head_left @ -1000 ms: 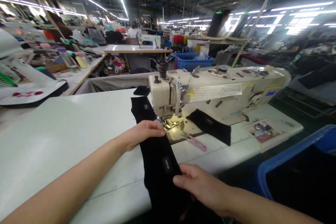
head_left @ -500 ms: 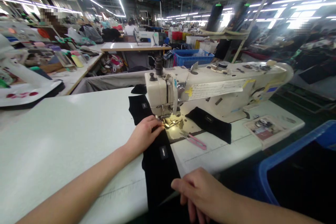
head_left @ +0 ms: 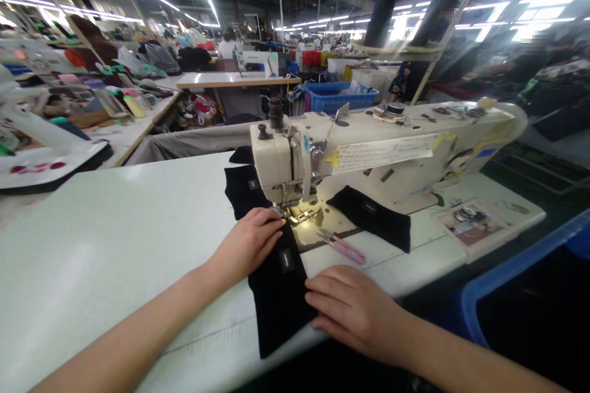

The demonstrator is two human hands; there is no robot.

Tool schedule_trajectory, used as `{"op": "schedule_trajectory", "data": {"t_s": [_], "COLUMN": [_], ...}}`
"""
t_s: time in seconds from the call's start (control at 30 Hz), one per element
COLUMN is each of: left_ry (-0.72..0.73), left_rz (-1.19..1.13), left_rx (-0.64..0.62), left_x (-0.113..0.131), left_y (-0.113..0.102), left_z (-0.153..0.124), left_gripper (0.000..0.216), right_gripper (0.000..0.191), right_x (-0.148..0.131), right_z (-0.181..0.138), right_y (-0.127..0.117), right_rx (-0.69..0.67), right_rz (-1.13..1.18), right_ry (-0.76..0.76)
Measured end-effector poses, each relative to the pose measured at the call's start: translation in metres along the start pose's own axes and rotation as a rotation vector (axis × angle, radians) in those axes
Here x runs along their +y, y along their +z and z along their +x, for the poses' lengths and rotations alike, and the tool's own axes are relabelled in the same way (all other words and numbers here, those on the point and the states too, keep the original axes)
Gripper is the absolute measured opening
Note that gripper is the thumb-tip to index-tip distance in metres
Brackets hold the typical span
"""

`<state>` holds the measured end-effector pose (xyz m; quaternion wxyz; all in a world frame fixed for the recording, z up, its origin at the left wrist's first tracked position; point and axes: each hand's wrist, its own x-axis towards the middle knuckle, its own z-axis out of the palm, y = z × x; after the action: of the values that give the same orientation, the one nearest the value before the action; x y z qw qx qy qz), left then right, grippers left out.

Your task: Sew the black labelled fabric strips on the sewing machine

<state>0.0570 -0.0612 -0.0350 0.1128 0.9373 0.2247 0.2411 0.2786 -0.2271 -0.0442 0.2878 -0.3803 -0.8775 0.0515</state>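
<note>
A strip of black fabric (head_left: 279, 313) with a small white-lettered label (head_left: 286, 260) lies on the white table and runs under the needle area of the sewing machine (head_left: 295, 159). Beside the lit presser foot, my left hand (head_left: 246, 239) grips the fabric, fingers bunched together. My right hand (head_left: 354, 313) touches the strip's right edge near the table front, its fingers stretched out. Pink-handled thread snips (head_left: 346, 250) lie right of the strip. Another labelled black piece (head_left: 375, 216) rests under the machine arm. More labelled black fabric (head_left: 242, 189) extends beyond the needle.
A blue bin (head_left: 474, 313) holding dark material stands at the lower right. Thread cones (head_left: 380, 21) stand on a rack behind the machine. A blue basket (head_left: 338, 98) and another sewing table (head_left: 230, 80) are farther back. At left is a white machine (head_left: 43, 141).
My right hand has gone from curled fingers at the near part of the strip to stretched fingers along its right edge. The strip's near end now lies on the table. My left hand stays by the presser foot.
</note>
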Motion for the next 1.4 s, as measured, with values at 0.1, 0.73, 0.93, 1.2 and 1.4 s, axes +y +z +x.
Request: {"op": "schedule_trajectory", "data": {"t_s": [0.1,0.73,0.93,1.2,1.4], "left_ry": [0.013,0.048,0.048,0.083,0.081], "left_rz": [-0.026,0.038,0.035,0.111,0.157], "left_rx": [-0.003,-0.008,0.004,-0.019,-0.068], "left_x": [-0.0054,-0.0083,-0.0108,-0.0091,-0.0091], "left_y": [0.0007,0.0014,0.0014,-0.0020,-0.0060], "left_z": [0.0028,0.0031,0.0046,0.0059,0.0056], "left_gripper": [0.027,0.028,0.027,0.028,0.031], "right_gripper": [0.022,0.026,0.027,0.027,0.024], "right_x": [-0.0008,-0.0045,-0.0055,-0.0057,-0.0074], "right_z": [0.0019,0.0009,0.0034,0.0008,-0.0031], "right_y": [0.0010,0.0050,0.0050,0.0057,0.0045], "right_rx": [0.026,0.036,0.021,0.034,0.057], "right_rz": [-0.026,-0.080,-0.088,-0.115,-0.107], "right_ry": [-0.015,-0.003,0.001,-0.001,-0.034]}}
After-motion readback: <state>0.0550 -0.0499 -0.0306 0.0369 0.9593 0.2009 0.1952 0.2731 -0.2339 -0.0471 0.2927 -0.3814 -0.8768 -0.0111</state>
